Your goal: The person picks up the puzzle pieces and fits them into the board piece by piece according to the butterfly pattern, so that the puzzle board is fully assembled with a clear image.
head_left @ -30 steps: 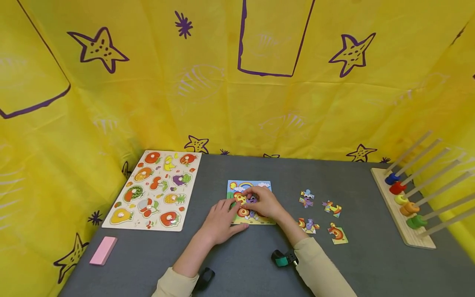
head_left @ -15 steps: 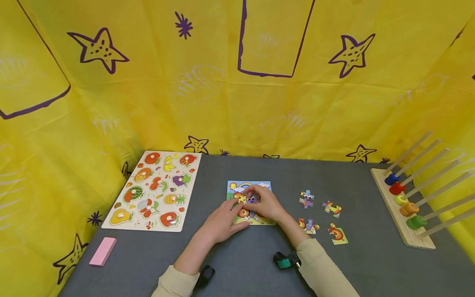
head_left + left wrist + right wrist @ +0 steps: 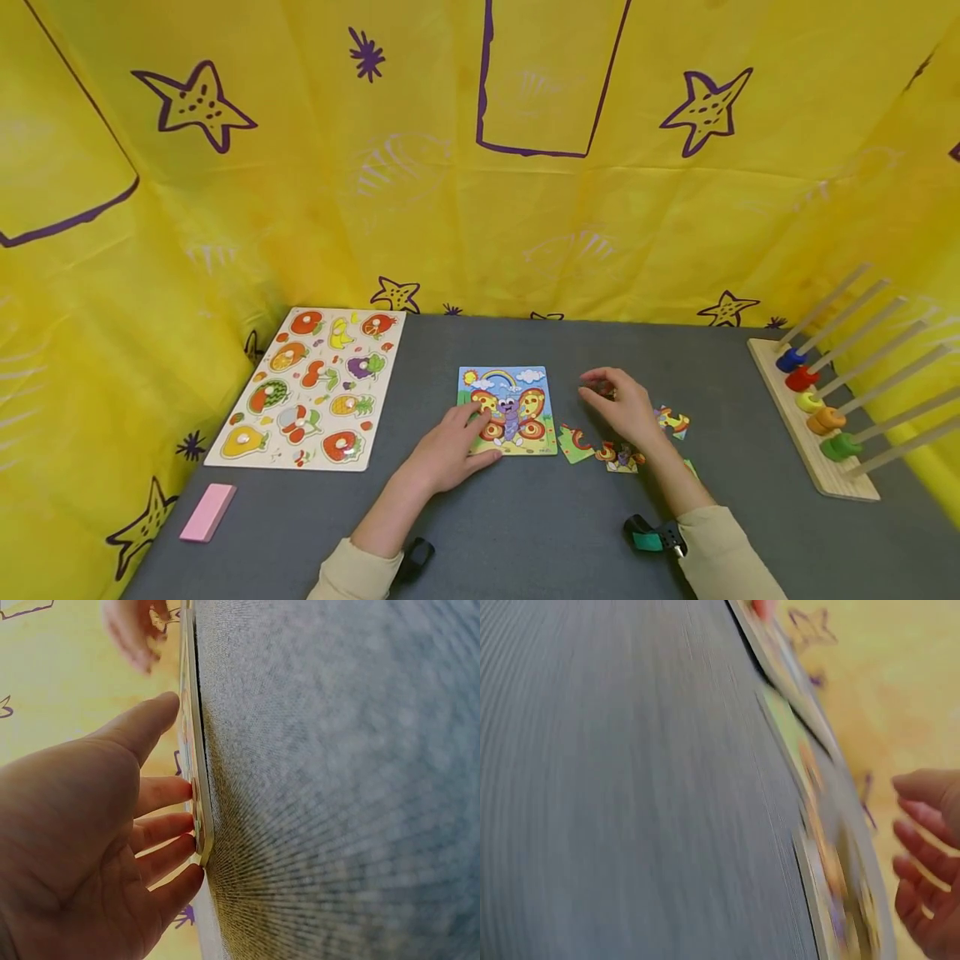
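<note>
— Your right hand (image 3: pixel 622 410) has moved off the butterfly puzzle board (image 3: pixel 512 410) to the right, and a green-and-red puzzle piece (image 3: pixel 574 445) now lies just beside the board's right edge.

— Where does the board lie?

— Flat on the counter (image 3: pixel 517 517), in front of you. Your left hand (image 3: pixel 447 446) reaches over its left part; the left wrist view shows fingers parted, tips touching the edge, thumb held away.

— And your right hand?

— Fingers loosely curved, thumb parted from them, above the counter. Head-on, a reddish patch (image 3: pixel 602 387) shows between thumb and fingers; you cannot tell whether it is a piece. Near that hand lie a purple-and-orange piece (image 3: pixel 621 457) and a yellow-and-red piece (image 3: pixel 672 422).

— Farther out?

— To your left, the fruit peg board (image 3: pixel 300 397), with a pink block (image 3: pixel 207 512) in front of it. To your right, the wooden counting stand (image 3: pixel 798 424), coloured rings on its pegs. Behind everything hangs yellow printed cloth (image 3: pixel 420 208).
</note>
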Demonstrator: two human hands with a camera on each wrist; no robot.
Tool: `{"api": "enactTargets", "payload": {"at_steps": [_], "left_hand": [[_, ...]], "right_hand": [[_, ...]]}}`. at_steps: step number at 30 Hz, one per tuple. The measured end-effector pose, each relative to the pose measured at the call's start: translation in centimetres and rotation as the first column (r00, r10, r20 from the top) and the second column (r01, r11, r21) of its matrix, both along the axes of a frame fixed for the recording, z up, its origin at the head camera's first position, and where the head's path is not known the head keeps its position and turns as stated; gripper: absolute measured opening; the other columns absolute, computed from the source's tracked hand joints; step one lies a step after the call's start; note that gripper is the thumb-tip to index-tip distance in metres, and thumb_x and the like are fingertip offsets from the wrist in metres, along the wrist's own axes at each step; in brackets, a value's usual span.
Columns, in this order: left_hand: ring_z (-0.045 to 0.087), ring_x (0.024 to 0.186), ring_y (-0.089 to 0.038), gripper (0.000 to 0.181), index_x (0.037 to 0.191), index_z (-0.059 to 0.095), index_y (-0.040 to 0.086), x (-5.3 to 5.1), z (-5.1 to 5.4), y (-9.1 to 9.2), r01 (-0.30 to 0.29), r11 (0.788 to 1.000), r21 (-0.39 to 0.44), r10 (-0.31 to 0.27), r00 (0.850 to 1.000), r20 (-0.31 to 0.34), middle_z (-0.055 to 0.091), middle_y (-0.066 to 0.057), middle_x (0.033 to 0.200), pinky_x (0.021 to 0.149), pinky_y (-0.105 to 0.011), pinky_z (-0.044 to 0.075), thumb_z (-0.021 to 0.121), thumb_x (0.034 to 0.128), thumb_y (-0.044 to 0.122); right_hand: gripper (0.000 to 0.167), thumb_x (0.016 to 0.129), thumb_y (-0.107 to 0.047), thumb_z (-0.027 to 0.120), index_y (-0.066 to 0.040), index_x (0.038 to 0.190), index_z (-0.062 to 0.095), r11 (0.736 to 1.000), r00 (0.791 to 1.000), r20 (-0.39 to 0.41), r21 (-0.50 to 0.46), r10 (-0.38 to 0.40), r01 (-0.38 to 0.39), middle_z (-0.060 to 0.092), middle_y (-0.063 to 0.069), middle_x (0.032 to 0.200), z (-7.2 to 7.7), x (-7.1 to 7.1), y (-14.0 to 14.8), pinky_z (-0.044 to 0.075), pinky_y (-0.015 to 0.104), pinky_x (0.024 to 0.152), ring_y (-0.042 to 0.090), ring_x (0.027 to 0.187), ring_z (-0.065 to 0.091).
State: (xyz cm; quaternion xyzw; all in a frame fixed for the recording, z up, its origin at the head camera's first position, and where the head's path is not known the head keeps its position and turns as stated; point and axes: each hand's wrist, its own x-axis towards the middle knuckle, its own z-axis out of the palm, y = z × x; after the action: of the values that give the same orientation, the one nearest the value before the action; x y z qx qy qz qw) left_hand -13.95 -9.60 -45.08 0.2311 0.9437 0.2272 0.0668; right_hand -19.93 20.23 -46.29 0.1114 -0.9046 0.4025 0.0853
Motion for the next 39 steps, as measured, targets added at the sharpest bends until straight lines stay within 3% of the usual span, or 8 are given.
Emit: {"api": "enactTargets", "payload": {"at_steps": [4,7,18,22,25,30,35,39], "left_hand": [[0.039,0.131,-0.035,0.061,0.142,0.048,0.001,0.1,-0.1,-0.1,0.007,1.0,0.001,-0.007,1.0,-0.016,0.042,-0.02,0.143,0.101,-0.05,0.042,0.065,0.0938,0.036],[0.039,0.131,-0.035,0.061,0.142,0.048,0.001,0.2,-0.2,-0.2,0.007,1.0,-0.002,-0.007,1.0,-0.023,0.042,-0.019,0.143,0.101,-0.05,0.042,0.065,0.0937,0.035],[0.042,0.128,-0.036,0.048,0.137,0.052,0.0,0.0,-0.4,-0.2,0.021,1.0,-0.014,-0.021,0.997,-0.077,0.045,-0.021,0.141,0.101,-0.049,0.042,0.06,0.0971,0.025],[0.043,0.127,-0.036,0.047,0.138,0.052,0.0,0.0,-0.3,-0.2,0.023,1.0,-0.021,-0.024,0.996,-0.081,0.045,-0.021,0.14,0.1,-0.049,0.042,0.06,0.0975,0.024],[0.044,0.126,-0.036,0.047,0.138,0.052,0.0,0.0,-0.3,-0.1,0.026,0.999,-0.021,-0.028,0.996,-0.088,0.045,-0.021,0.14,0.1,-0.049,0.042,0.06,0.0973,0.023],[0.044,0.126,-0.036,0.047,0.137,0.052,0.001,-0.1,-0.3,0.0,0.028,0.999,-0.025,-0.03,0.995,-0.091,0.046,-0.021,0.14,0.1,-0.048,0.042,0.061,0.0969,0.023],[0.045,0.125,-0.037,0.048,0.138,0.052,0.002,-0.1,-0.3,0.0,0.028,0.999,-0.021,-0.03,0.996,-0.081,0.046,-0.021,0.139,0.099,-0.049,0.043,0.062,0.0962,0.023],[0.045,0.124,-0.037,0.048,0.139,0.051,0.002,-0.1,-0.4,-0.1,0.03,0.999,-0.018,-0.031,0.997,-0.076,0.046,-0.021,0.14,0.099,-0.049,0.043,0.062,0.0965,0.023]], "right_hand": [[0.04,0.085,-0.021,0.077,0.004,0.114,0.064,0.99,0.997,0.033,0.126,-0.063,0.058,0.061,0.023,0.111,0.2,0.5,3.2,0.036,0.051,0.088,0.039,0.101,0.052],[0.051,0.083,-0.027,0.078,0.008,0.116,0.061,0.98,0.995,0.074,0.19,-0.073,0.058,0.058,0.028,0.113,0.2,0.9,4.5,0.03,0.055,0.092,0.044,0.107,0.046],[0.058,0.082,-0.033,0.079,0.01,0.116,0.059,0.966,0.983,0.155,0.253,-0.097,0.055,0.052,0.032,0.118,0.4,1.2,4.7,0.033,0.058,0.093,0.048,0.109,0.041],[0.053,0.082,-0.029,0.079,0.005,0.115,0.054,0.978,0.979,0.163,0.19,-0.122,0.09,0.06,0.023,0.106,0.4,1.2,4.5,0.043,0.045,0.077,0.035,0.09,0.052],[0.042,0.085,-0.023,0.077,0.0,0.112,0.055,0.983,0.981,0.119,0.118,-0.156,0.142,0.067,0.012,0.093,0.3,1.2,4.2,0.04,0.033,0.065,0.021,0.075,0.053],[0.032,0.09,-0.029,0.071,-0.005,0.11,0.062,0.981,0.972,0.132,0.002,-0.193,0.194,0.073,0.006,0.088,0.3,0.8,2.6,0.042,0.031,0.07,0.015,0.078,0.061],[0.034,0.09,-0.032,0.071,-0.007,0.112,0.064,0.981,0.961,0.251,-0.121,-0.12,0.154,0.074,0.004,0.09,0.1,0.5,-0.2,0.042,0.03,0.075,0.014,0.084,0.062],[0.03,0.089,-0.027,0.073,-0.007,0.11,0.067,0.977,0.962,0.271,-0.192,-0.039,0.094,0.074,0.002,0.086,0.0,0.6,-3.1,0.044,0.03,0.075,0.015,0.083,0.063]]}}
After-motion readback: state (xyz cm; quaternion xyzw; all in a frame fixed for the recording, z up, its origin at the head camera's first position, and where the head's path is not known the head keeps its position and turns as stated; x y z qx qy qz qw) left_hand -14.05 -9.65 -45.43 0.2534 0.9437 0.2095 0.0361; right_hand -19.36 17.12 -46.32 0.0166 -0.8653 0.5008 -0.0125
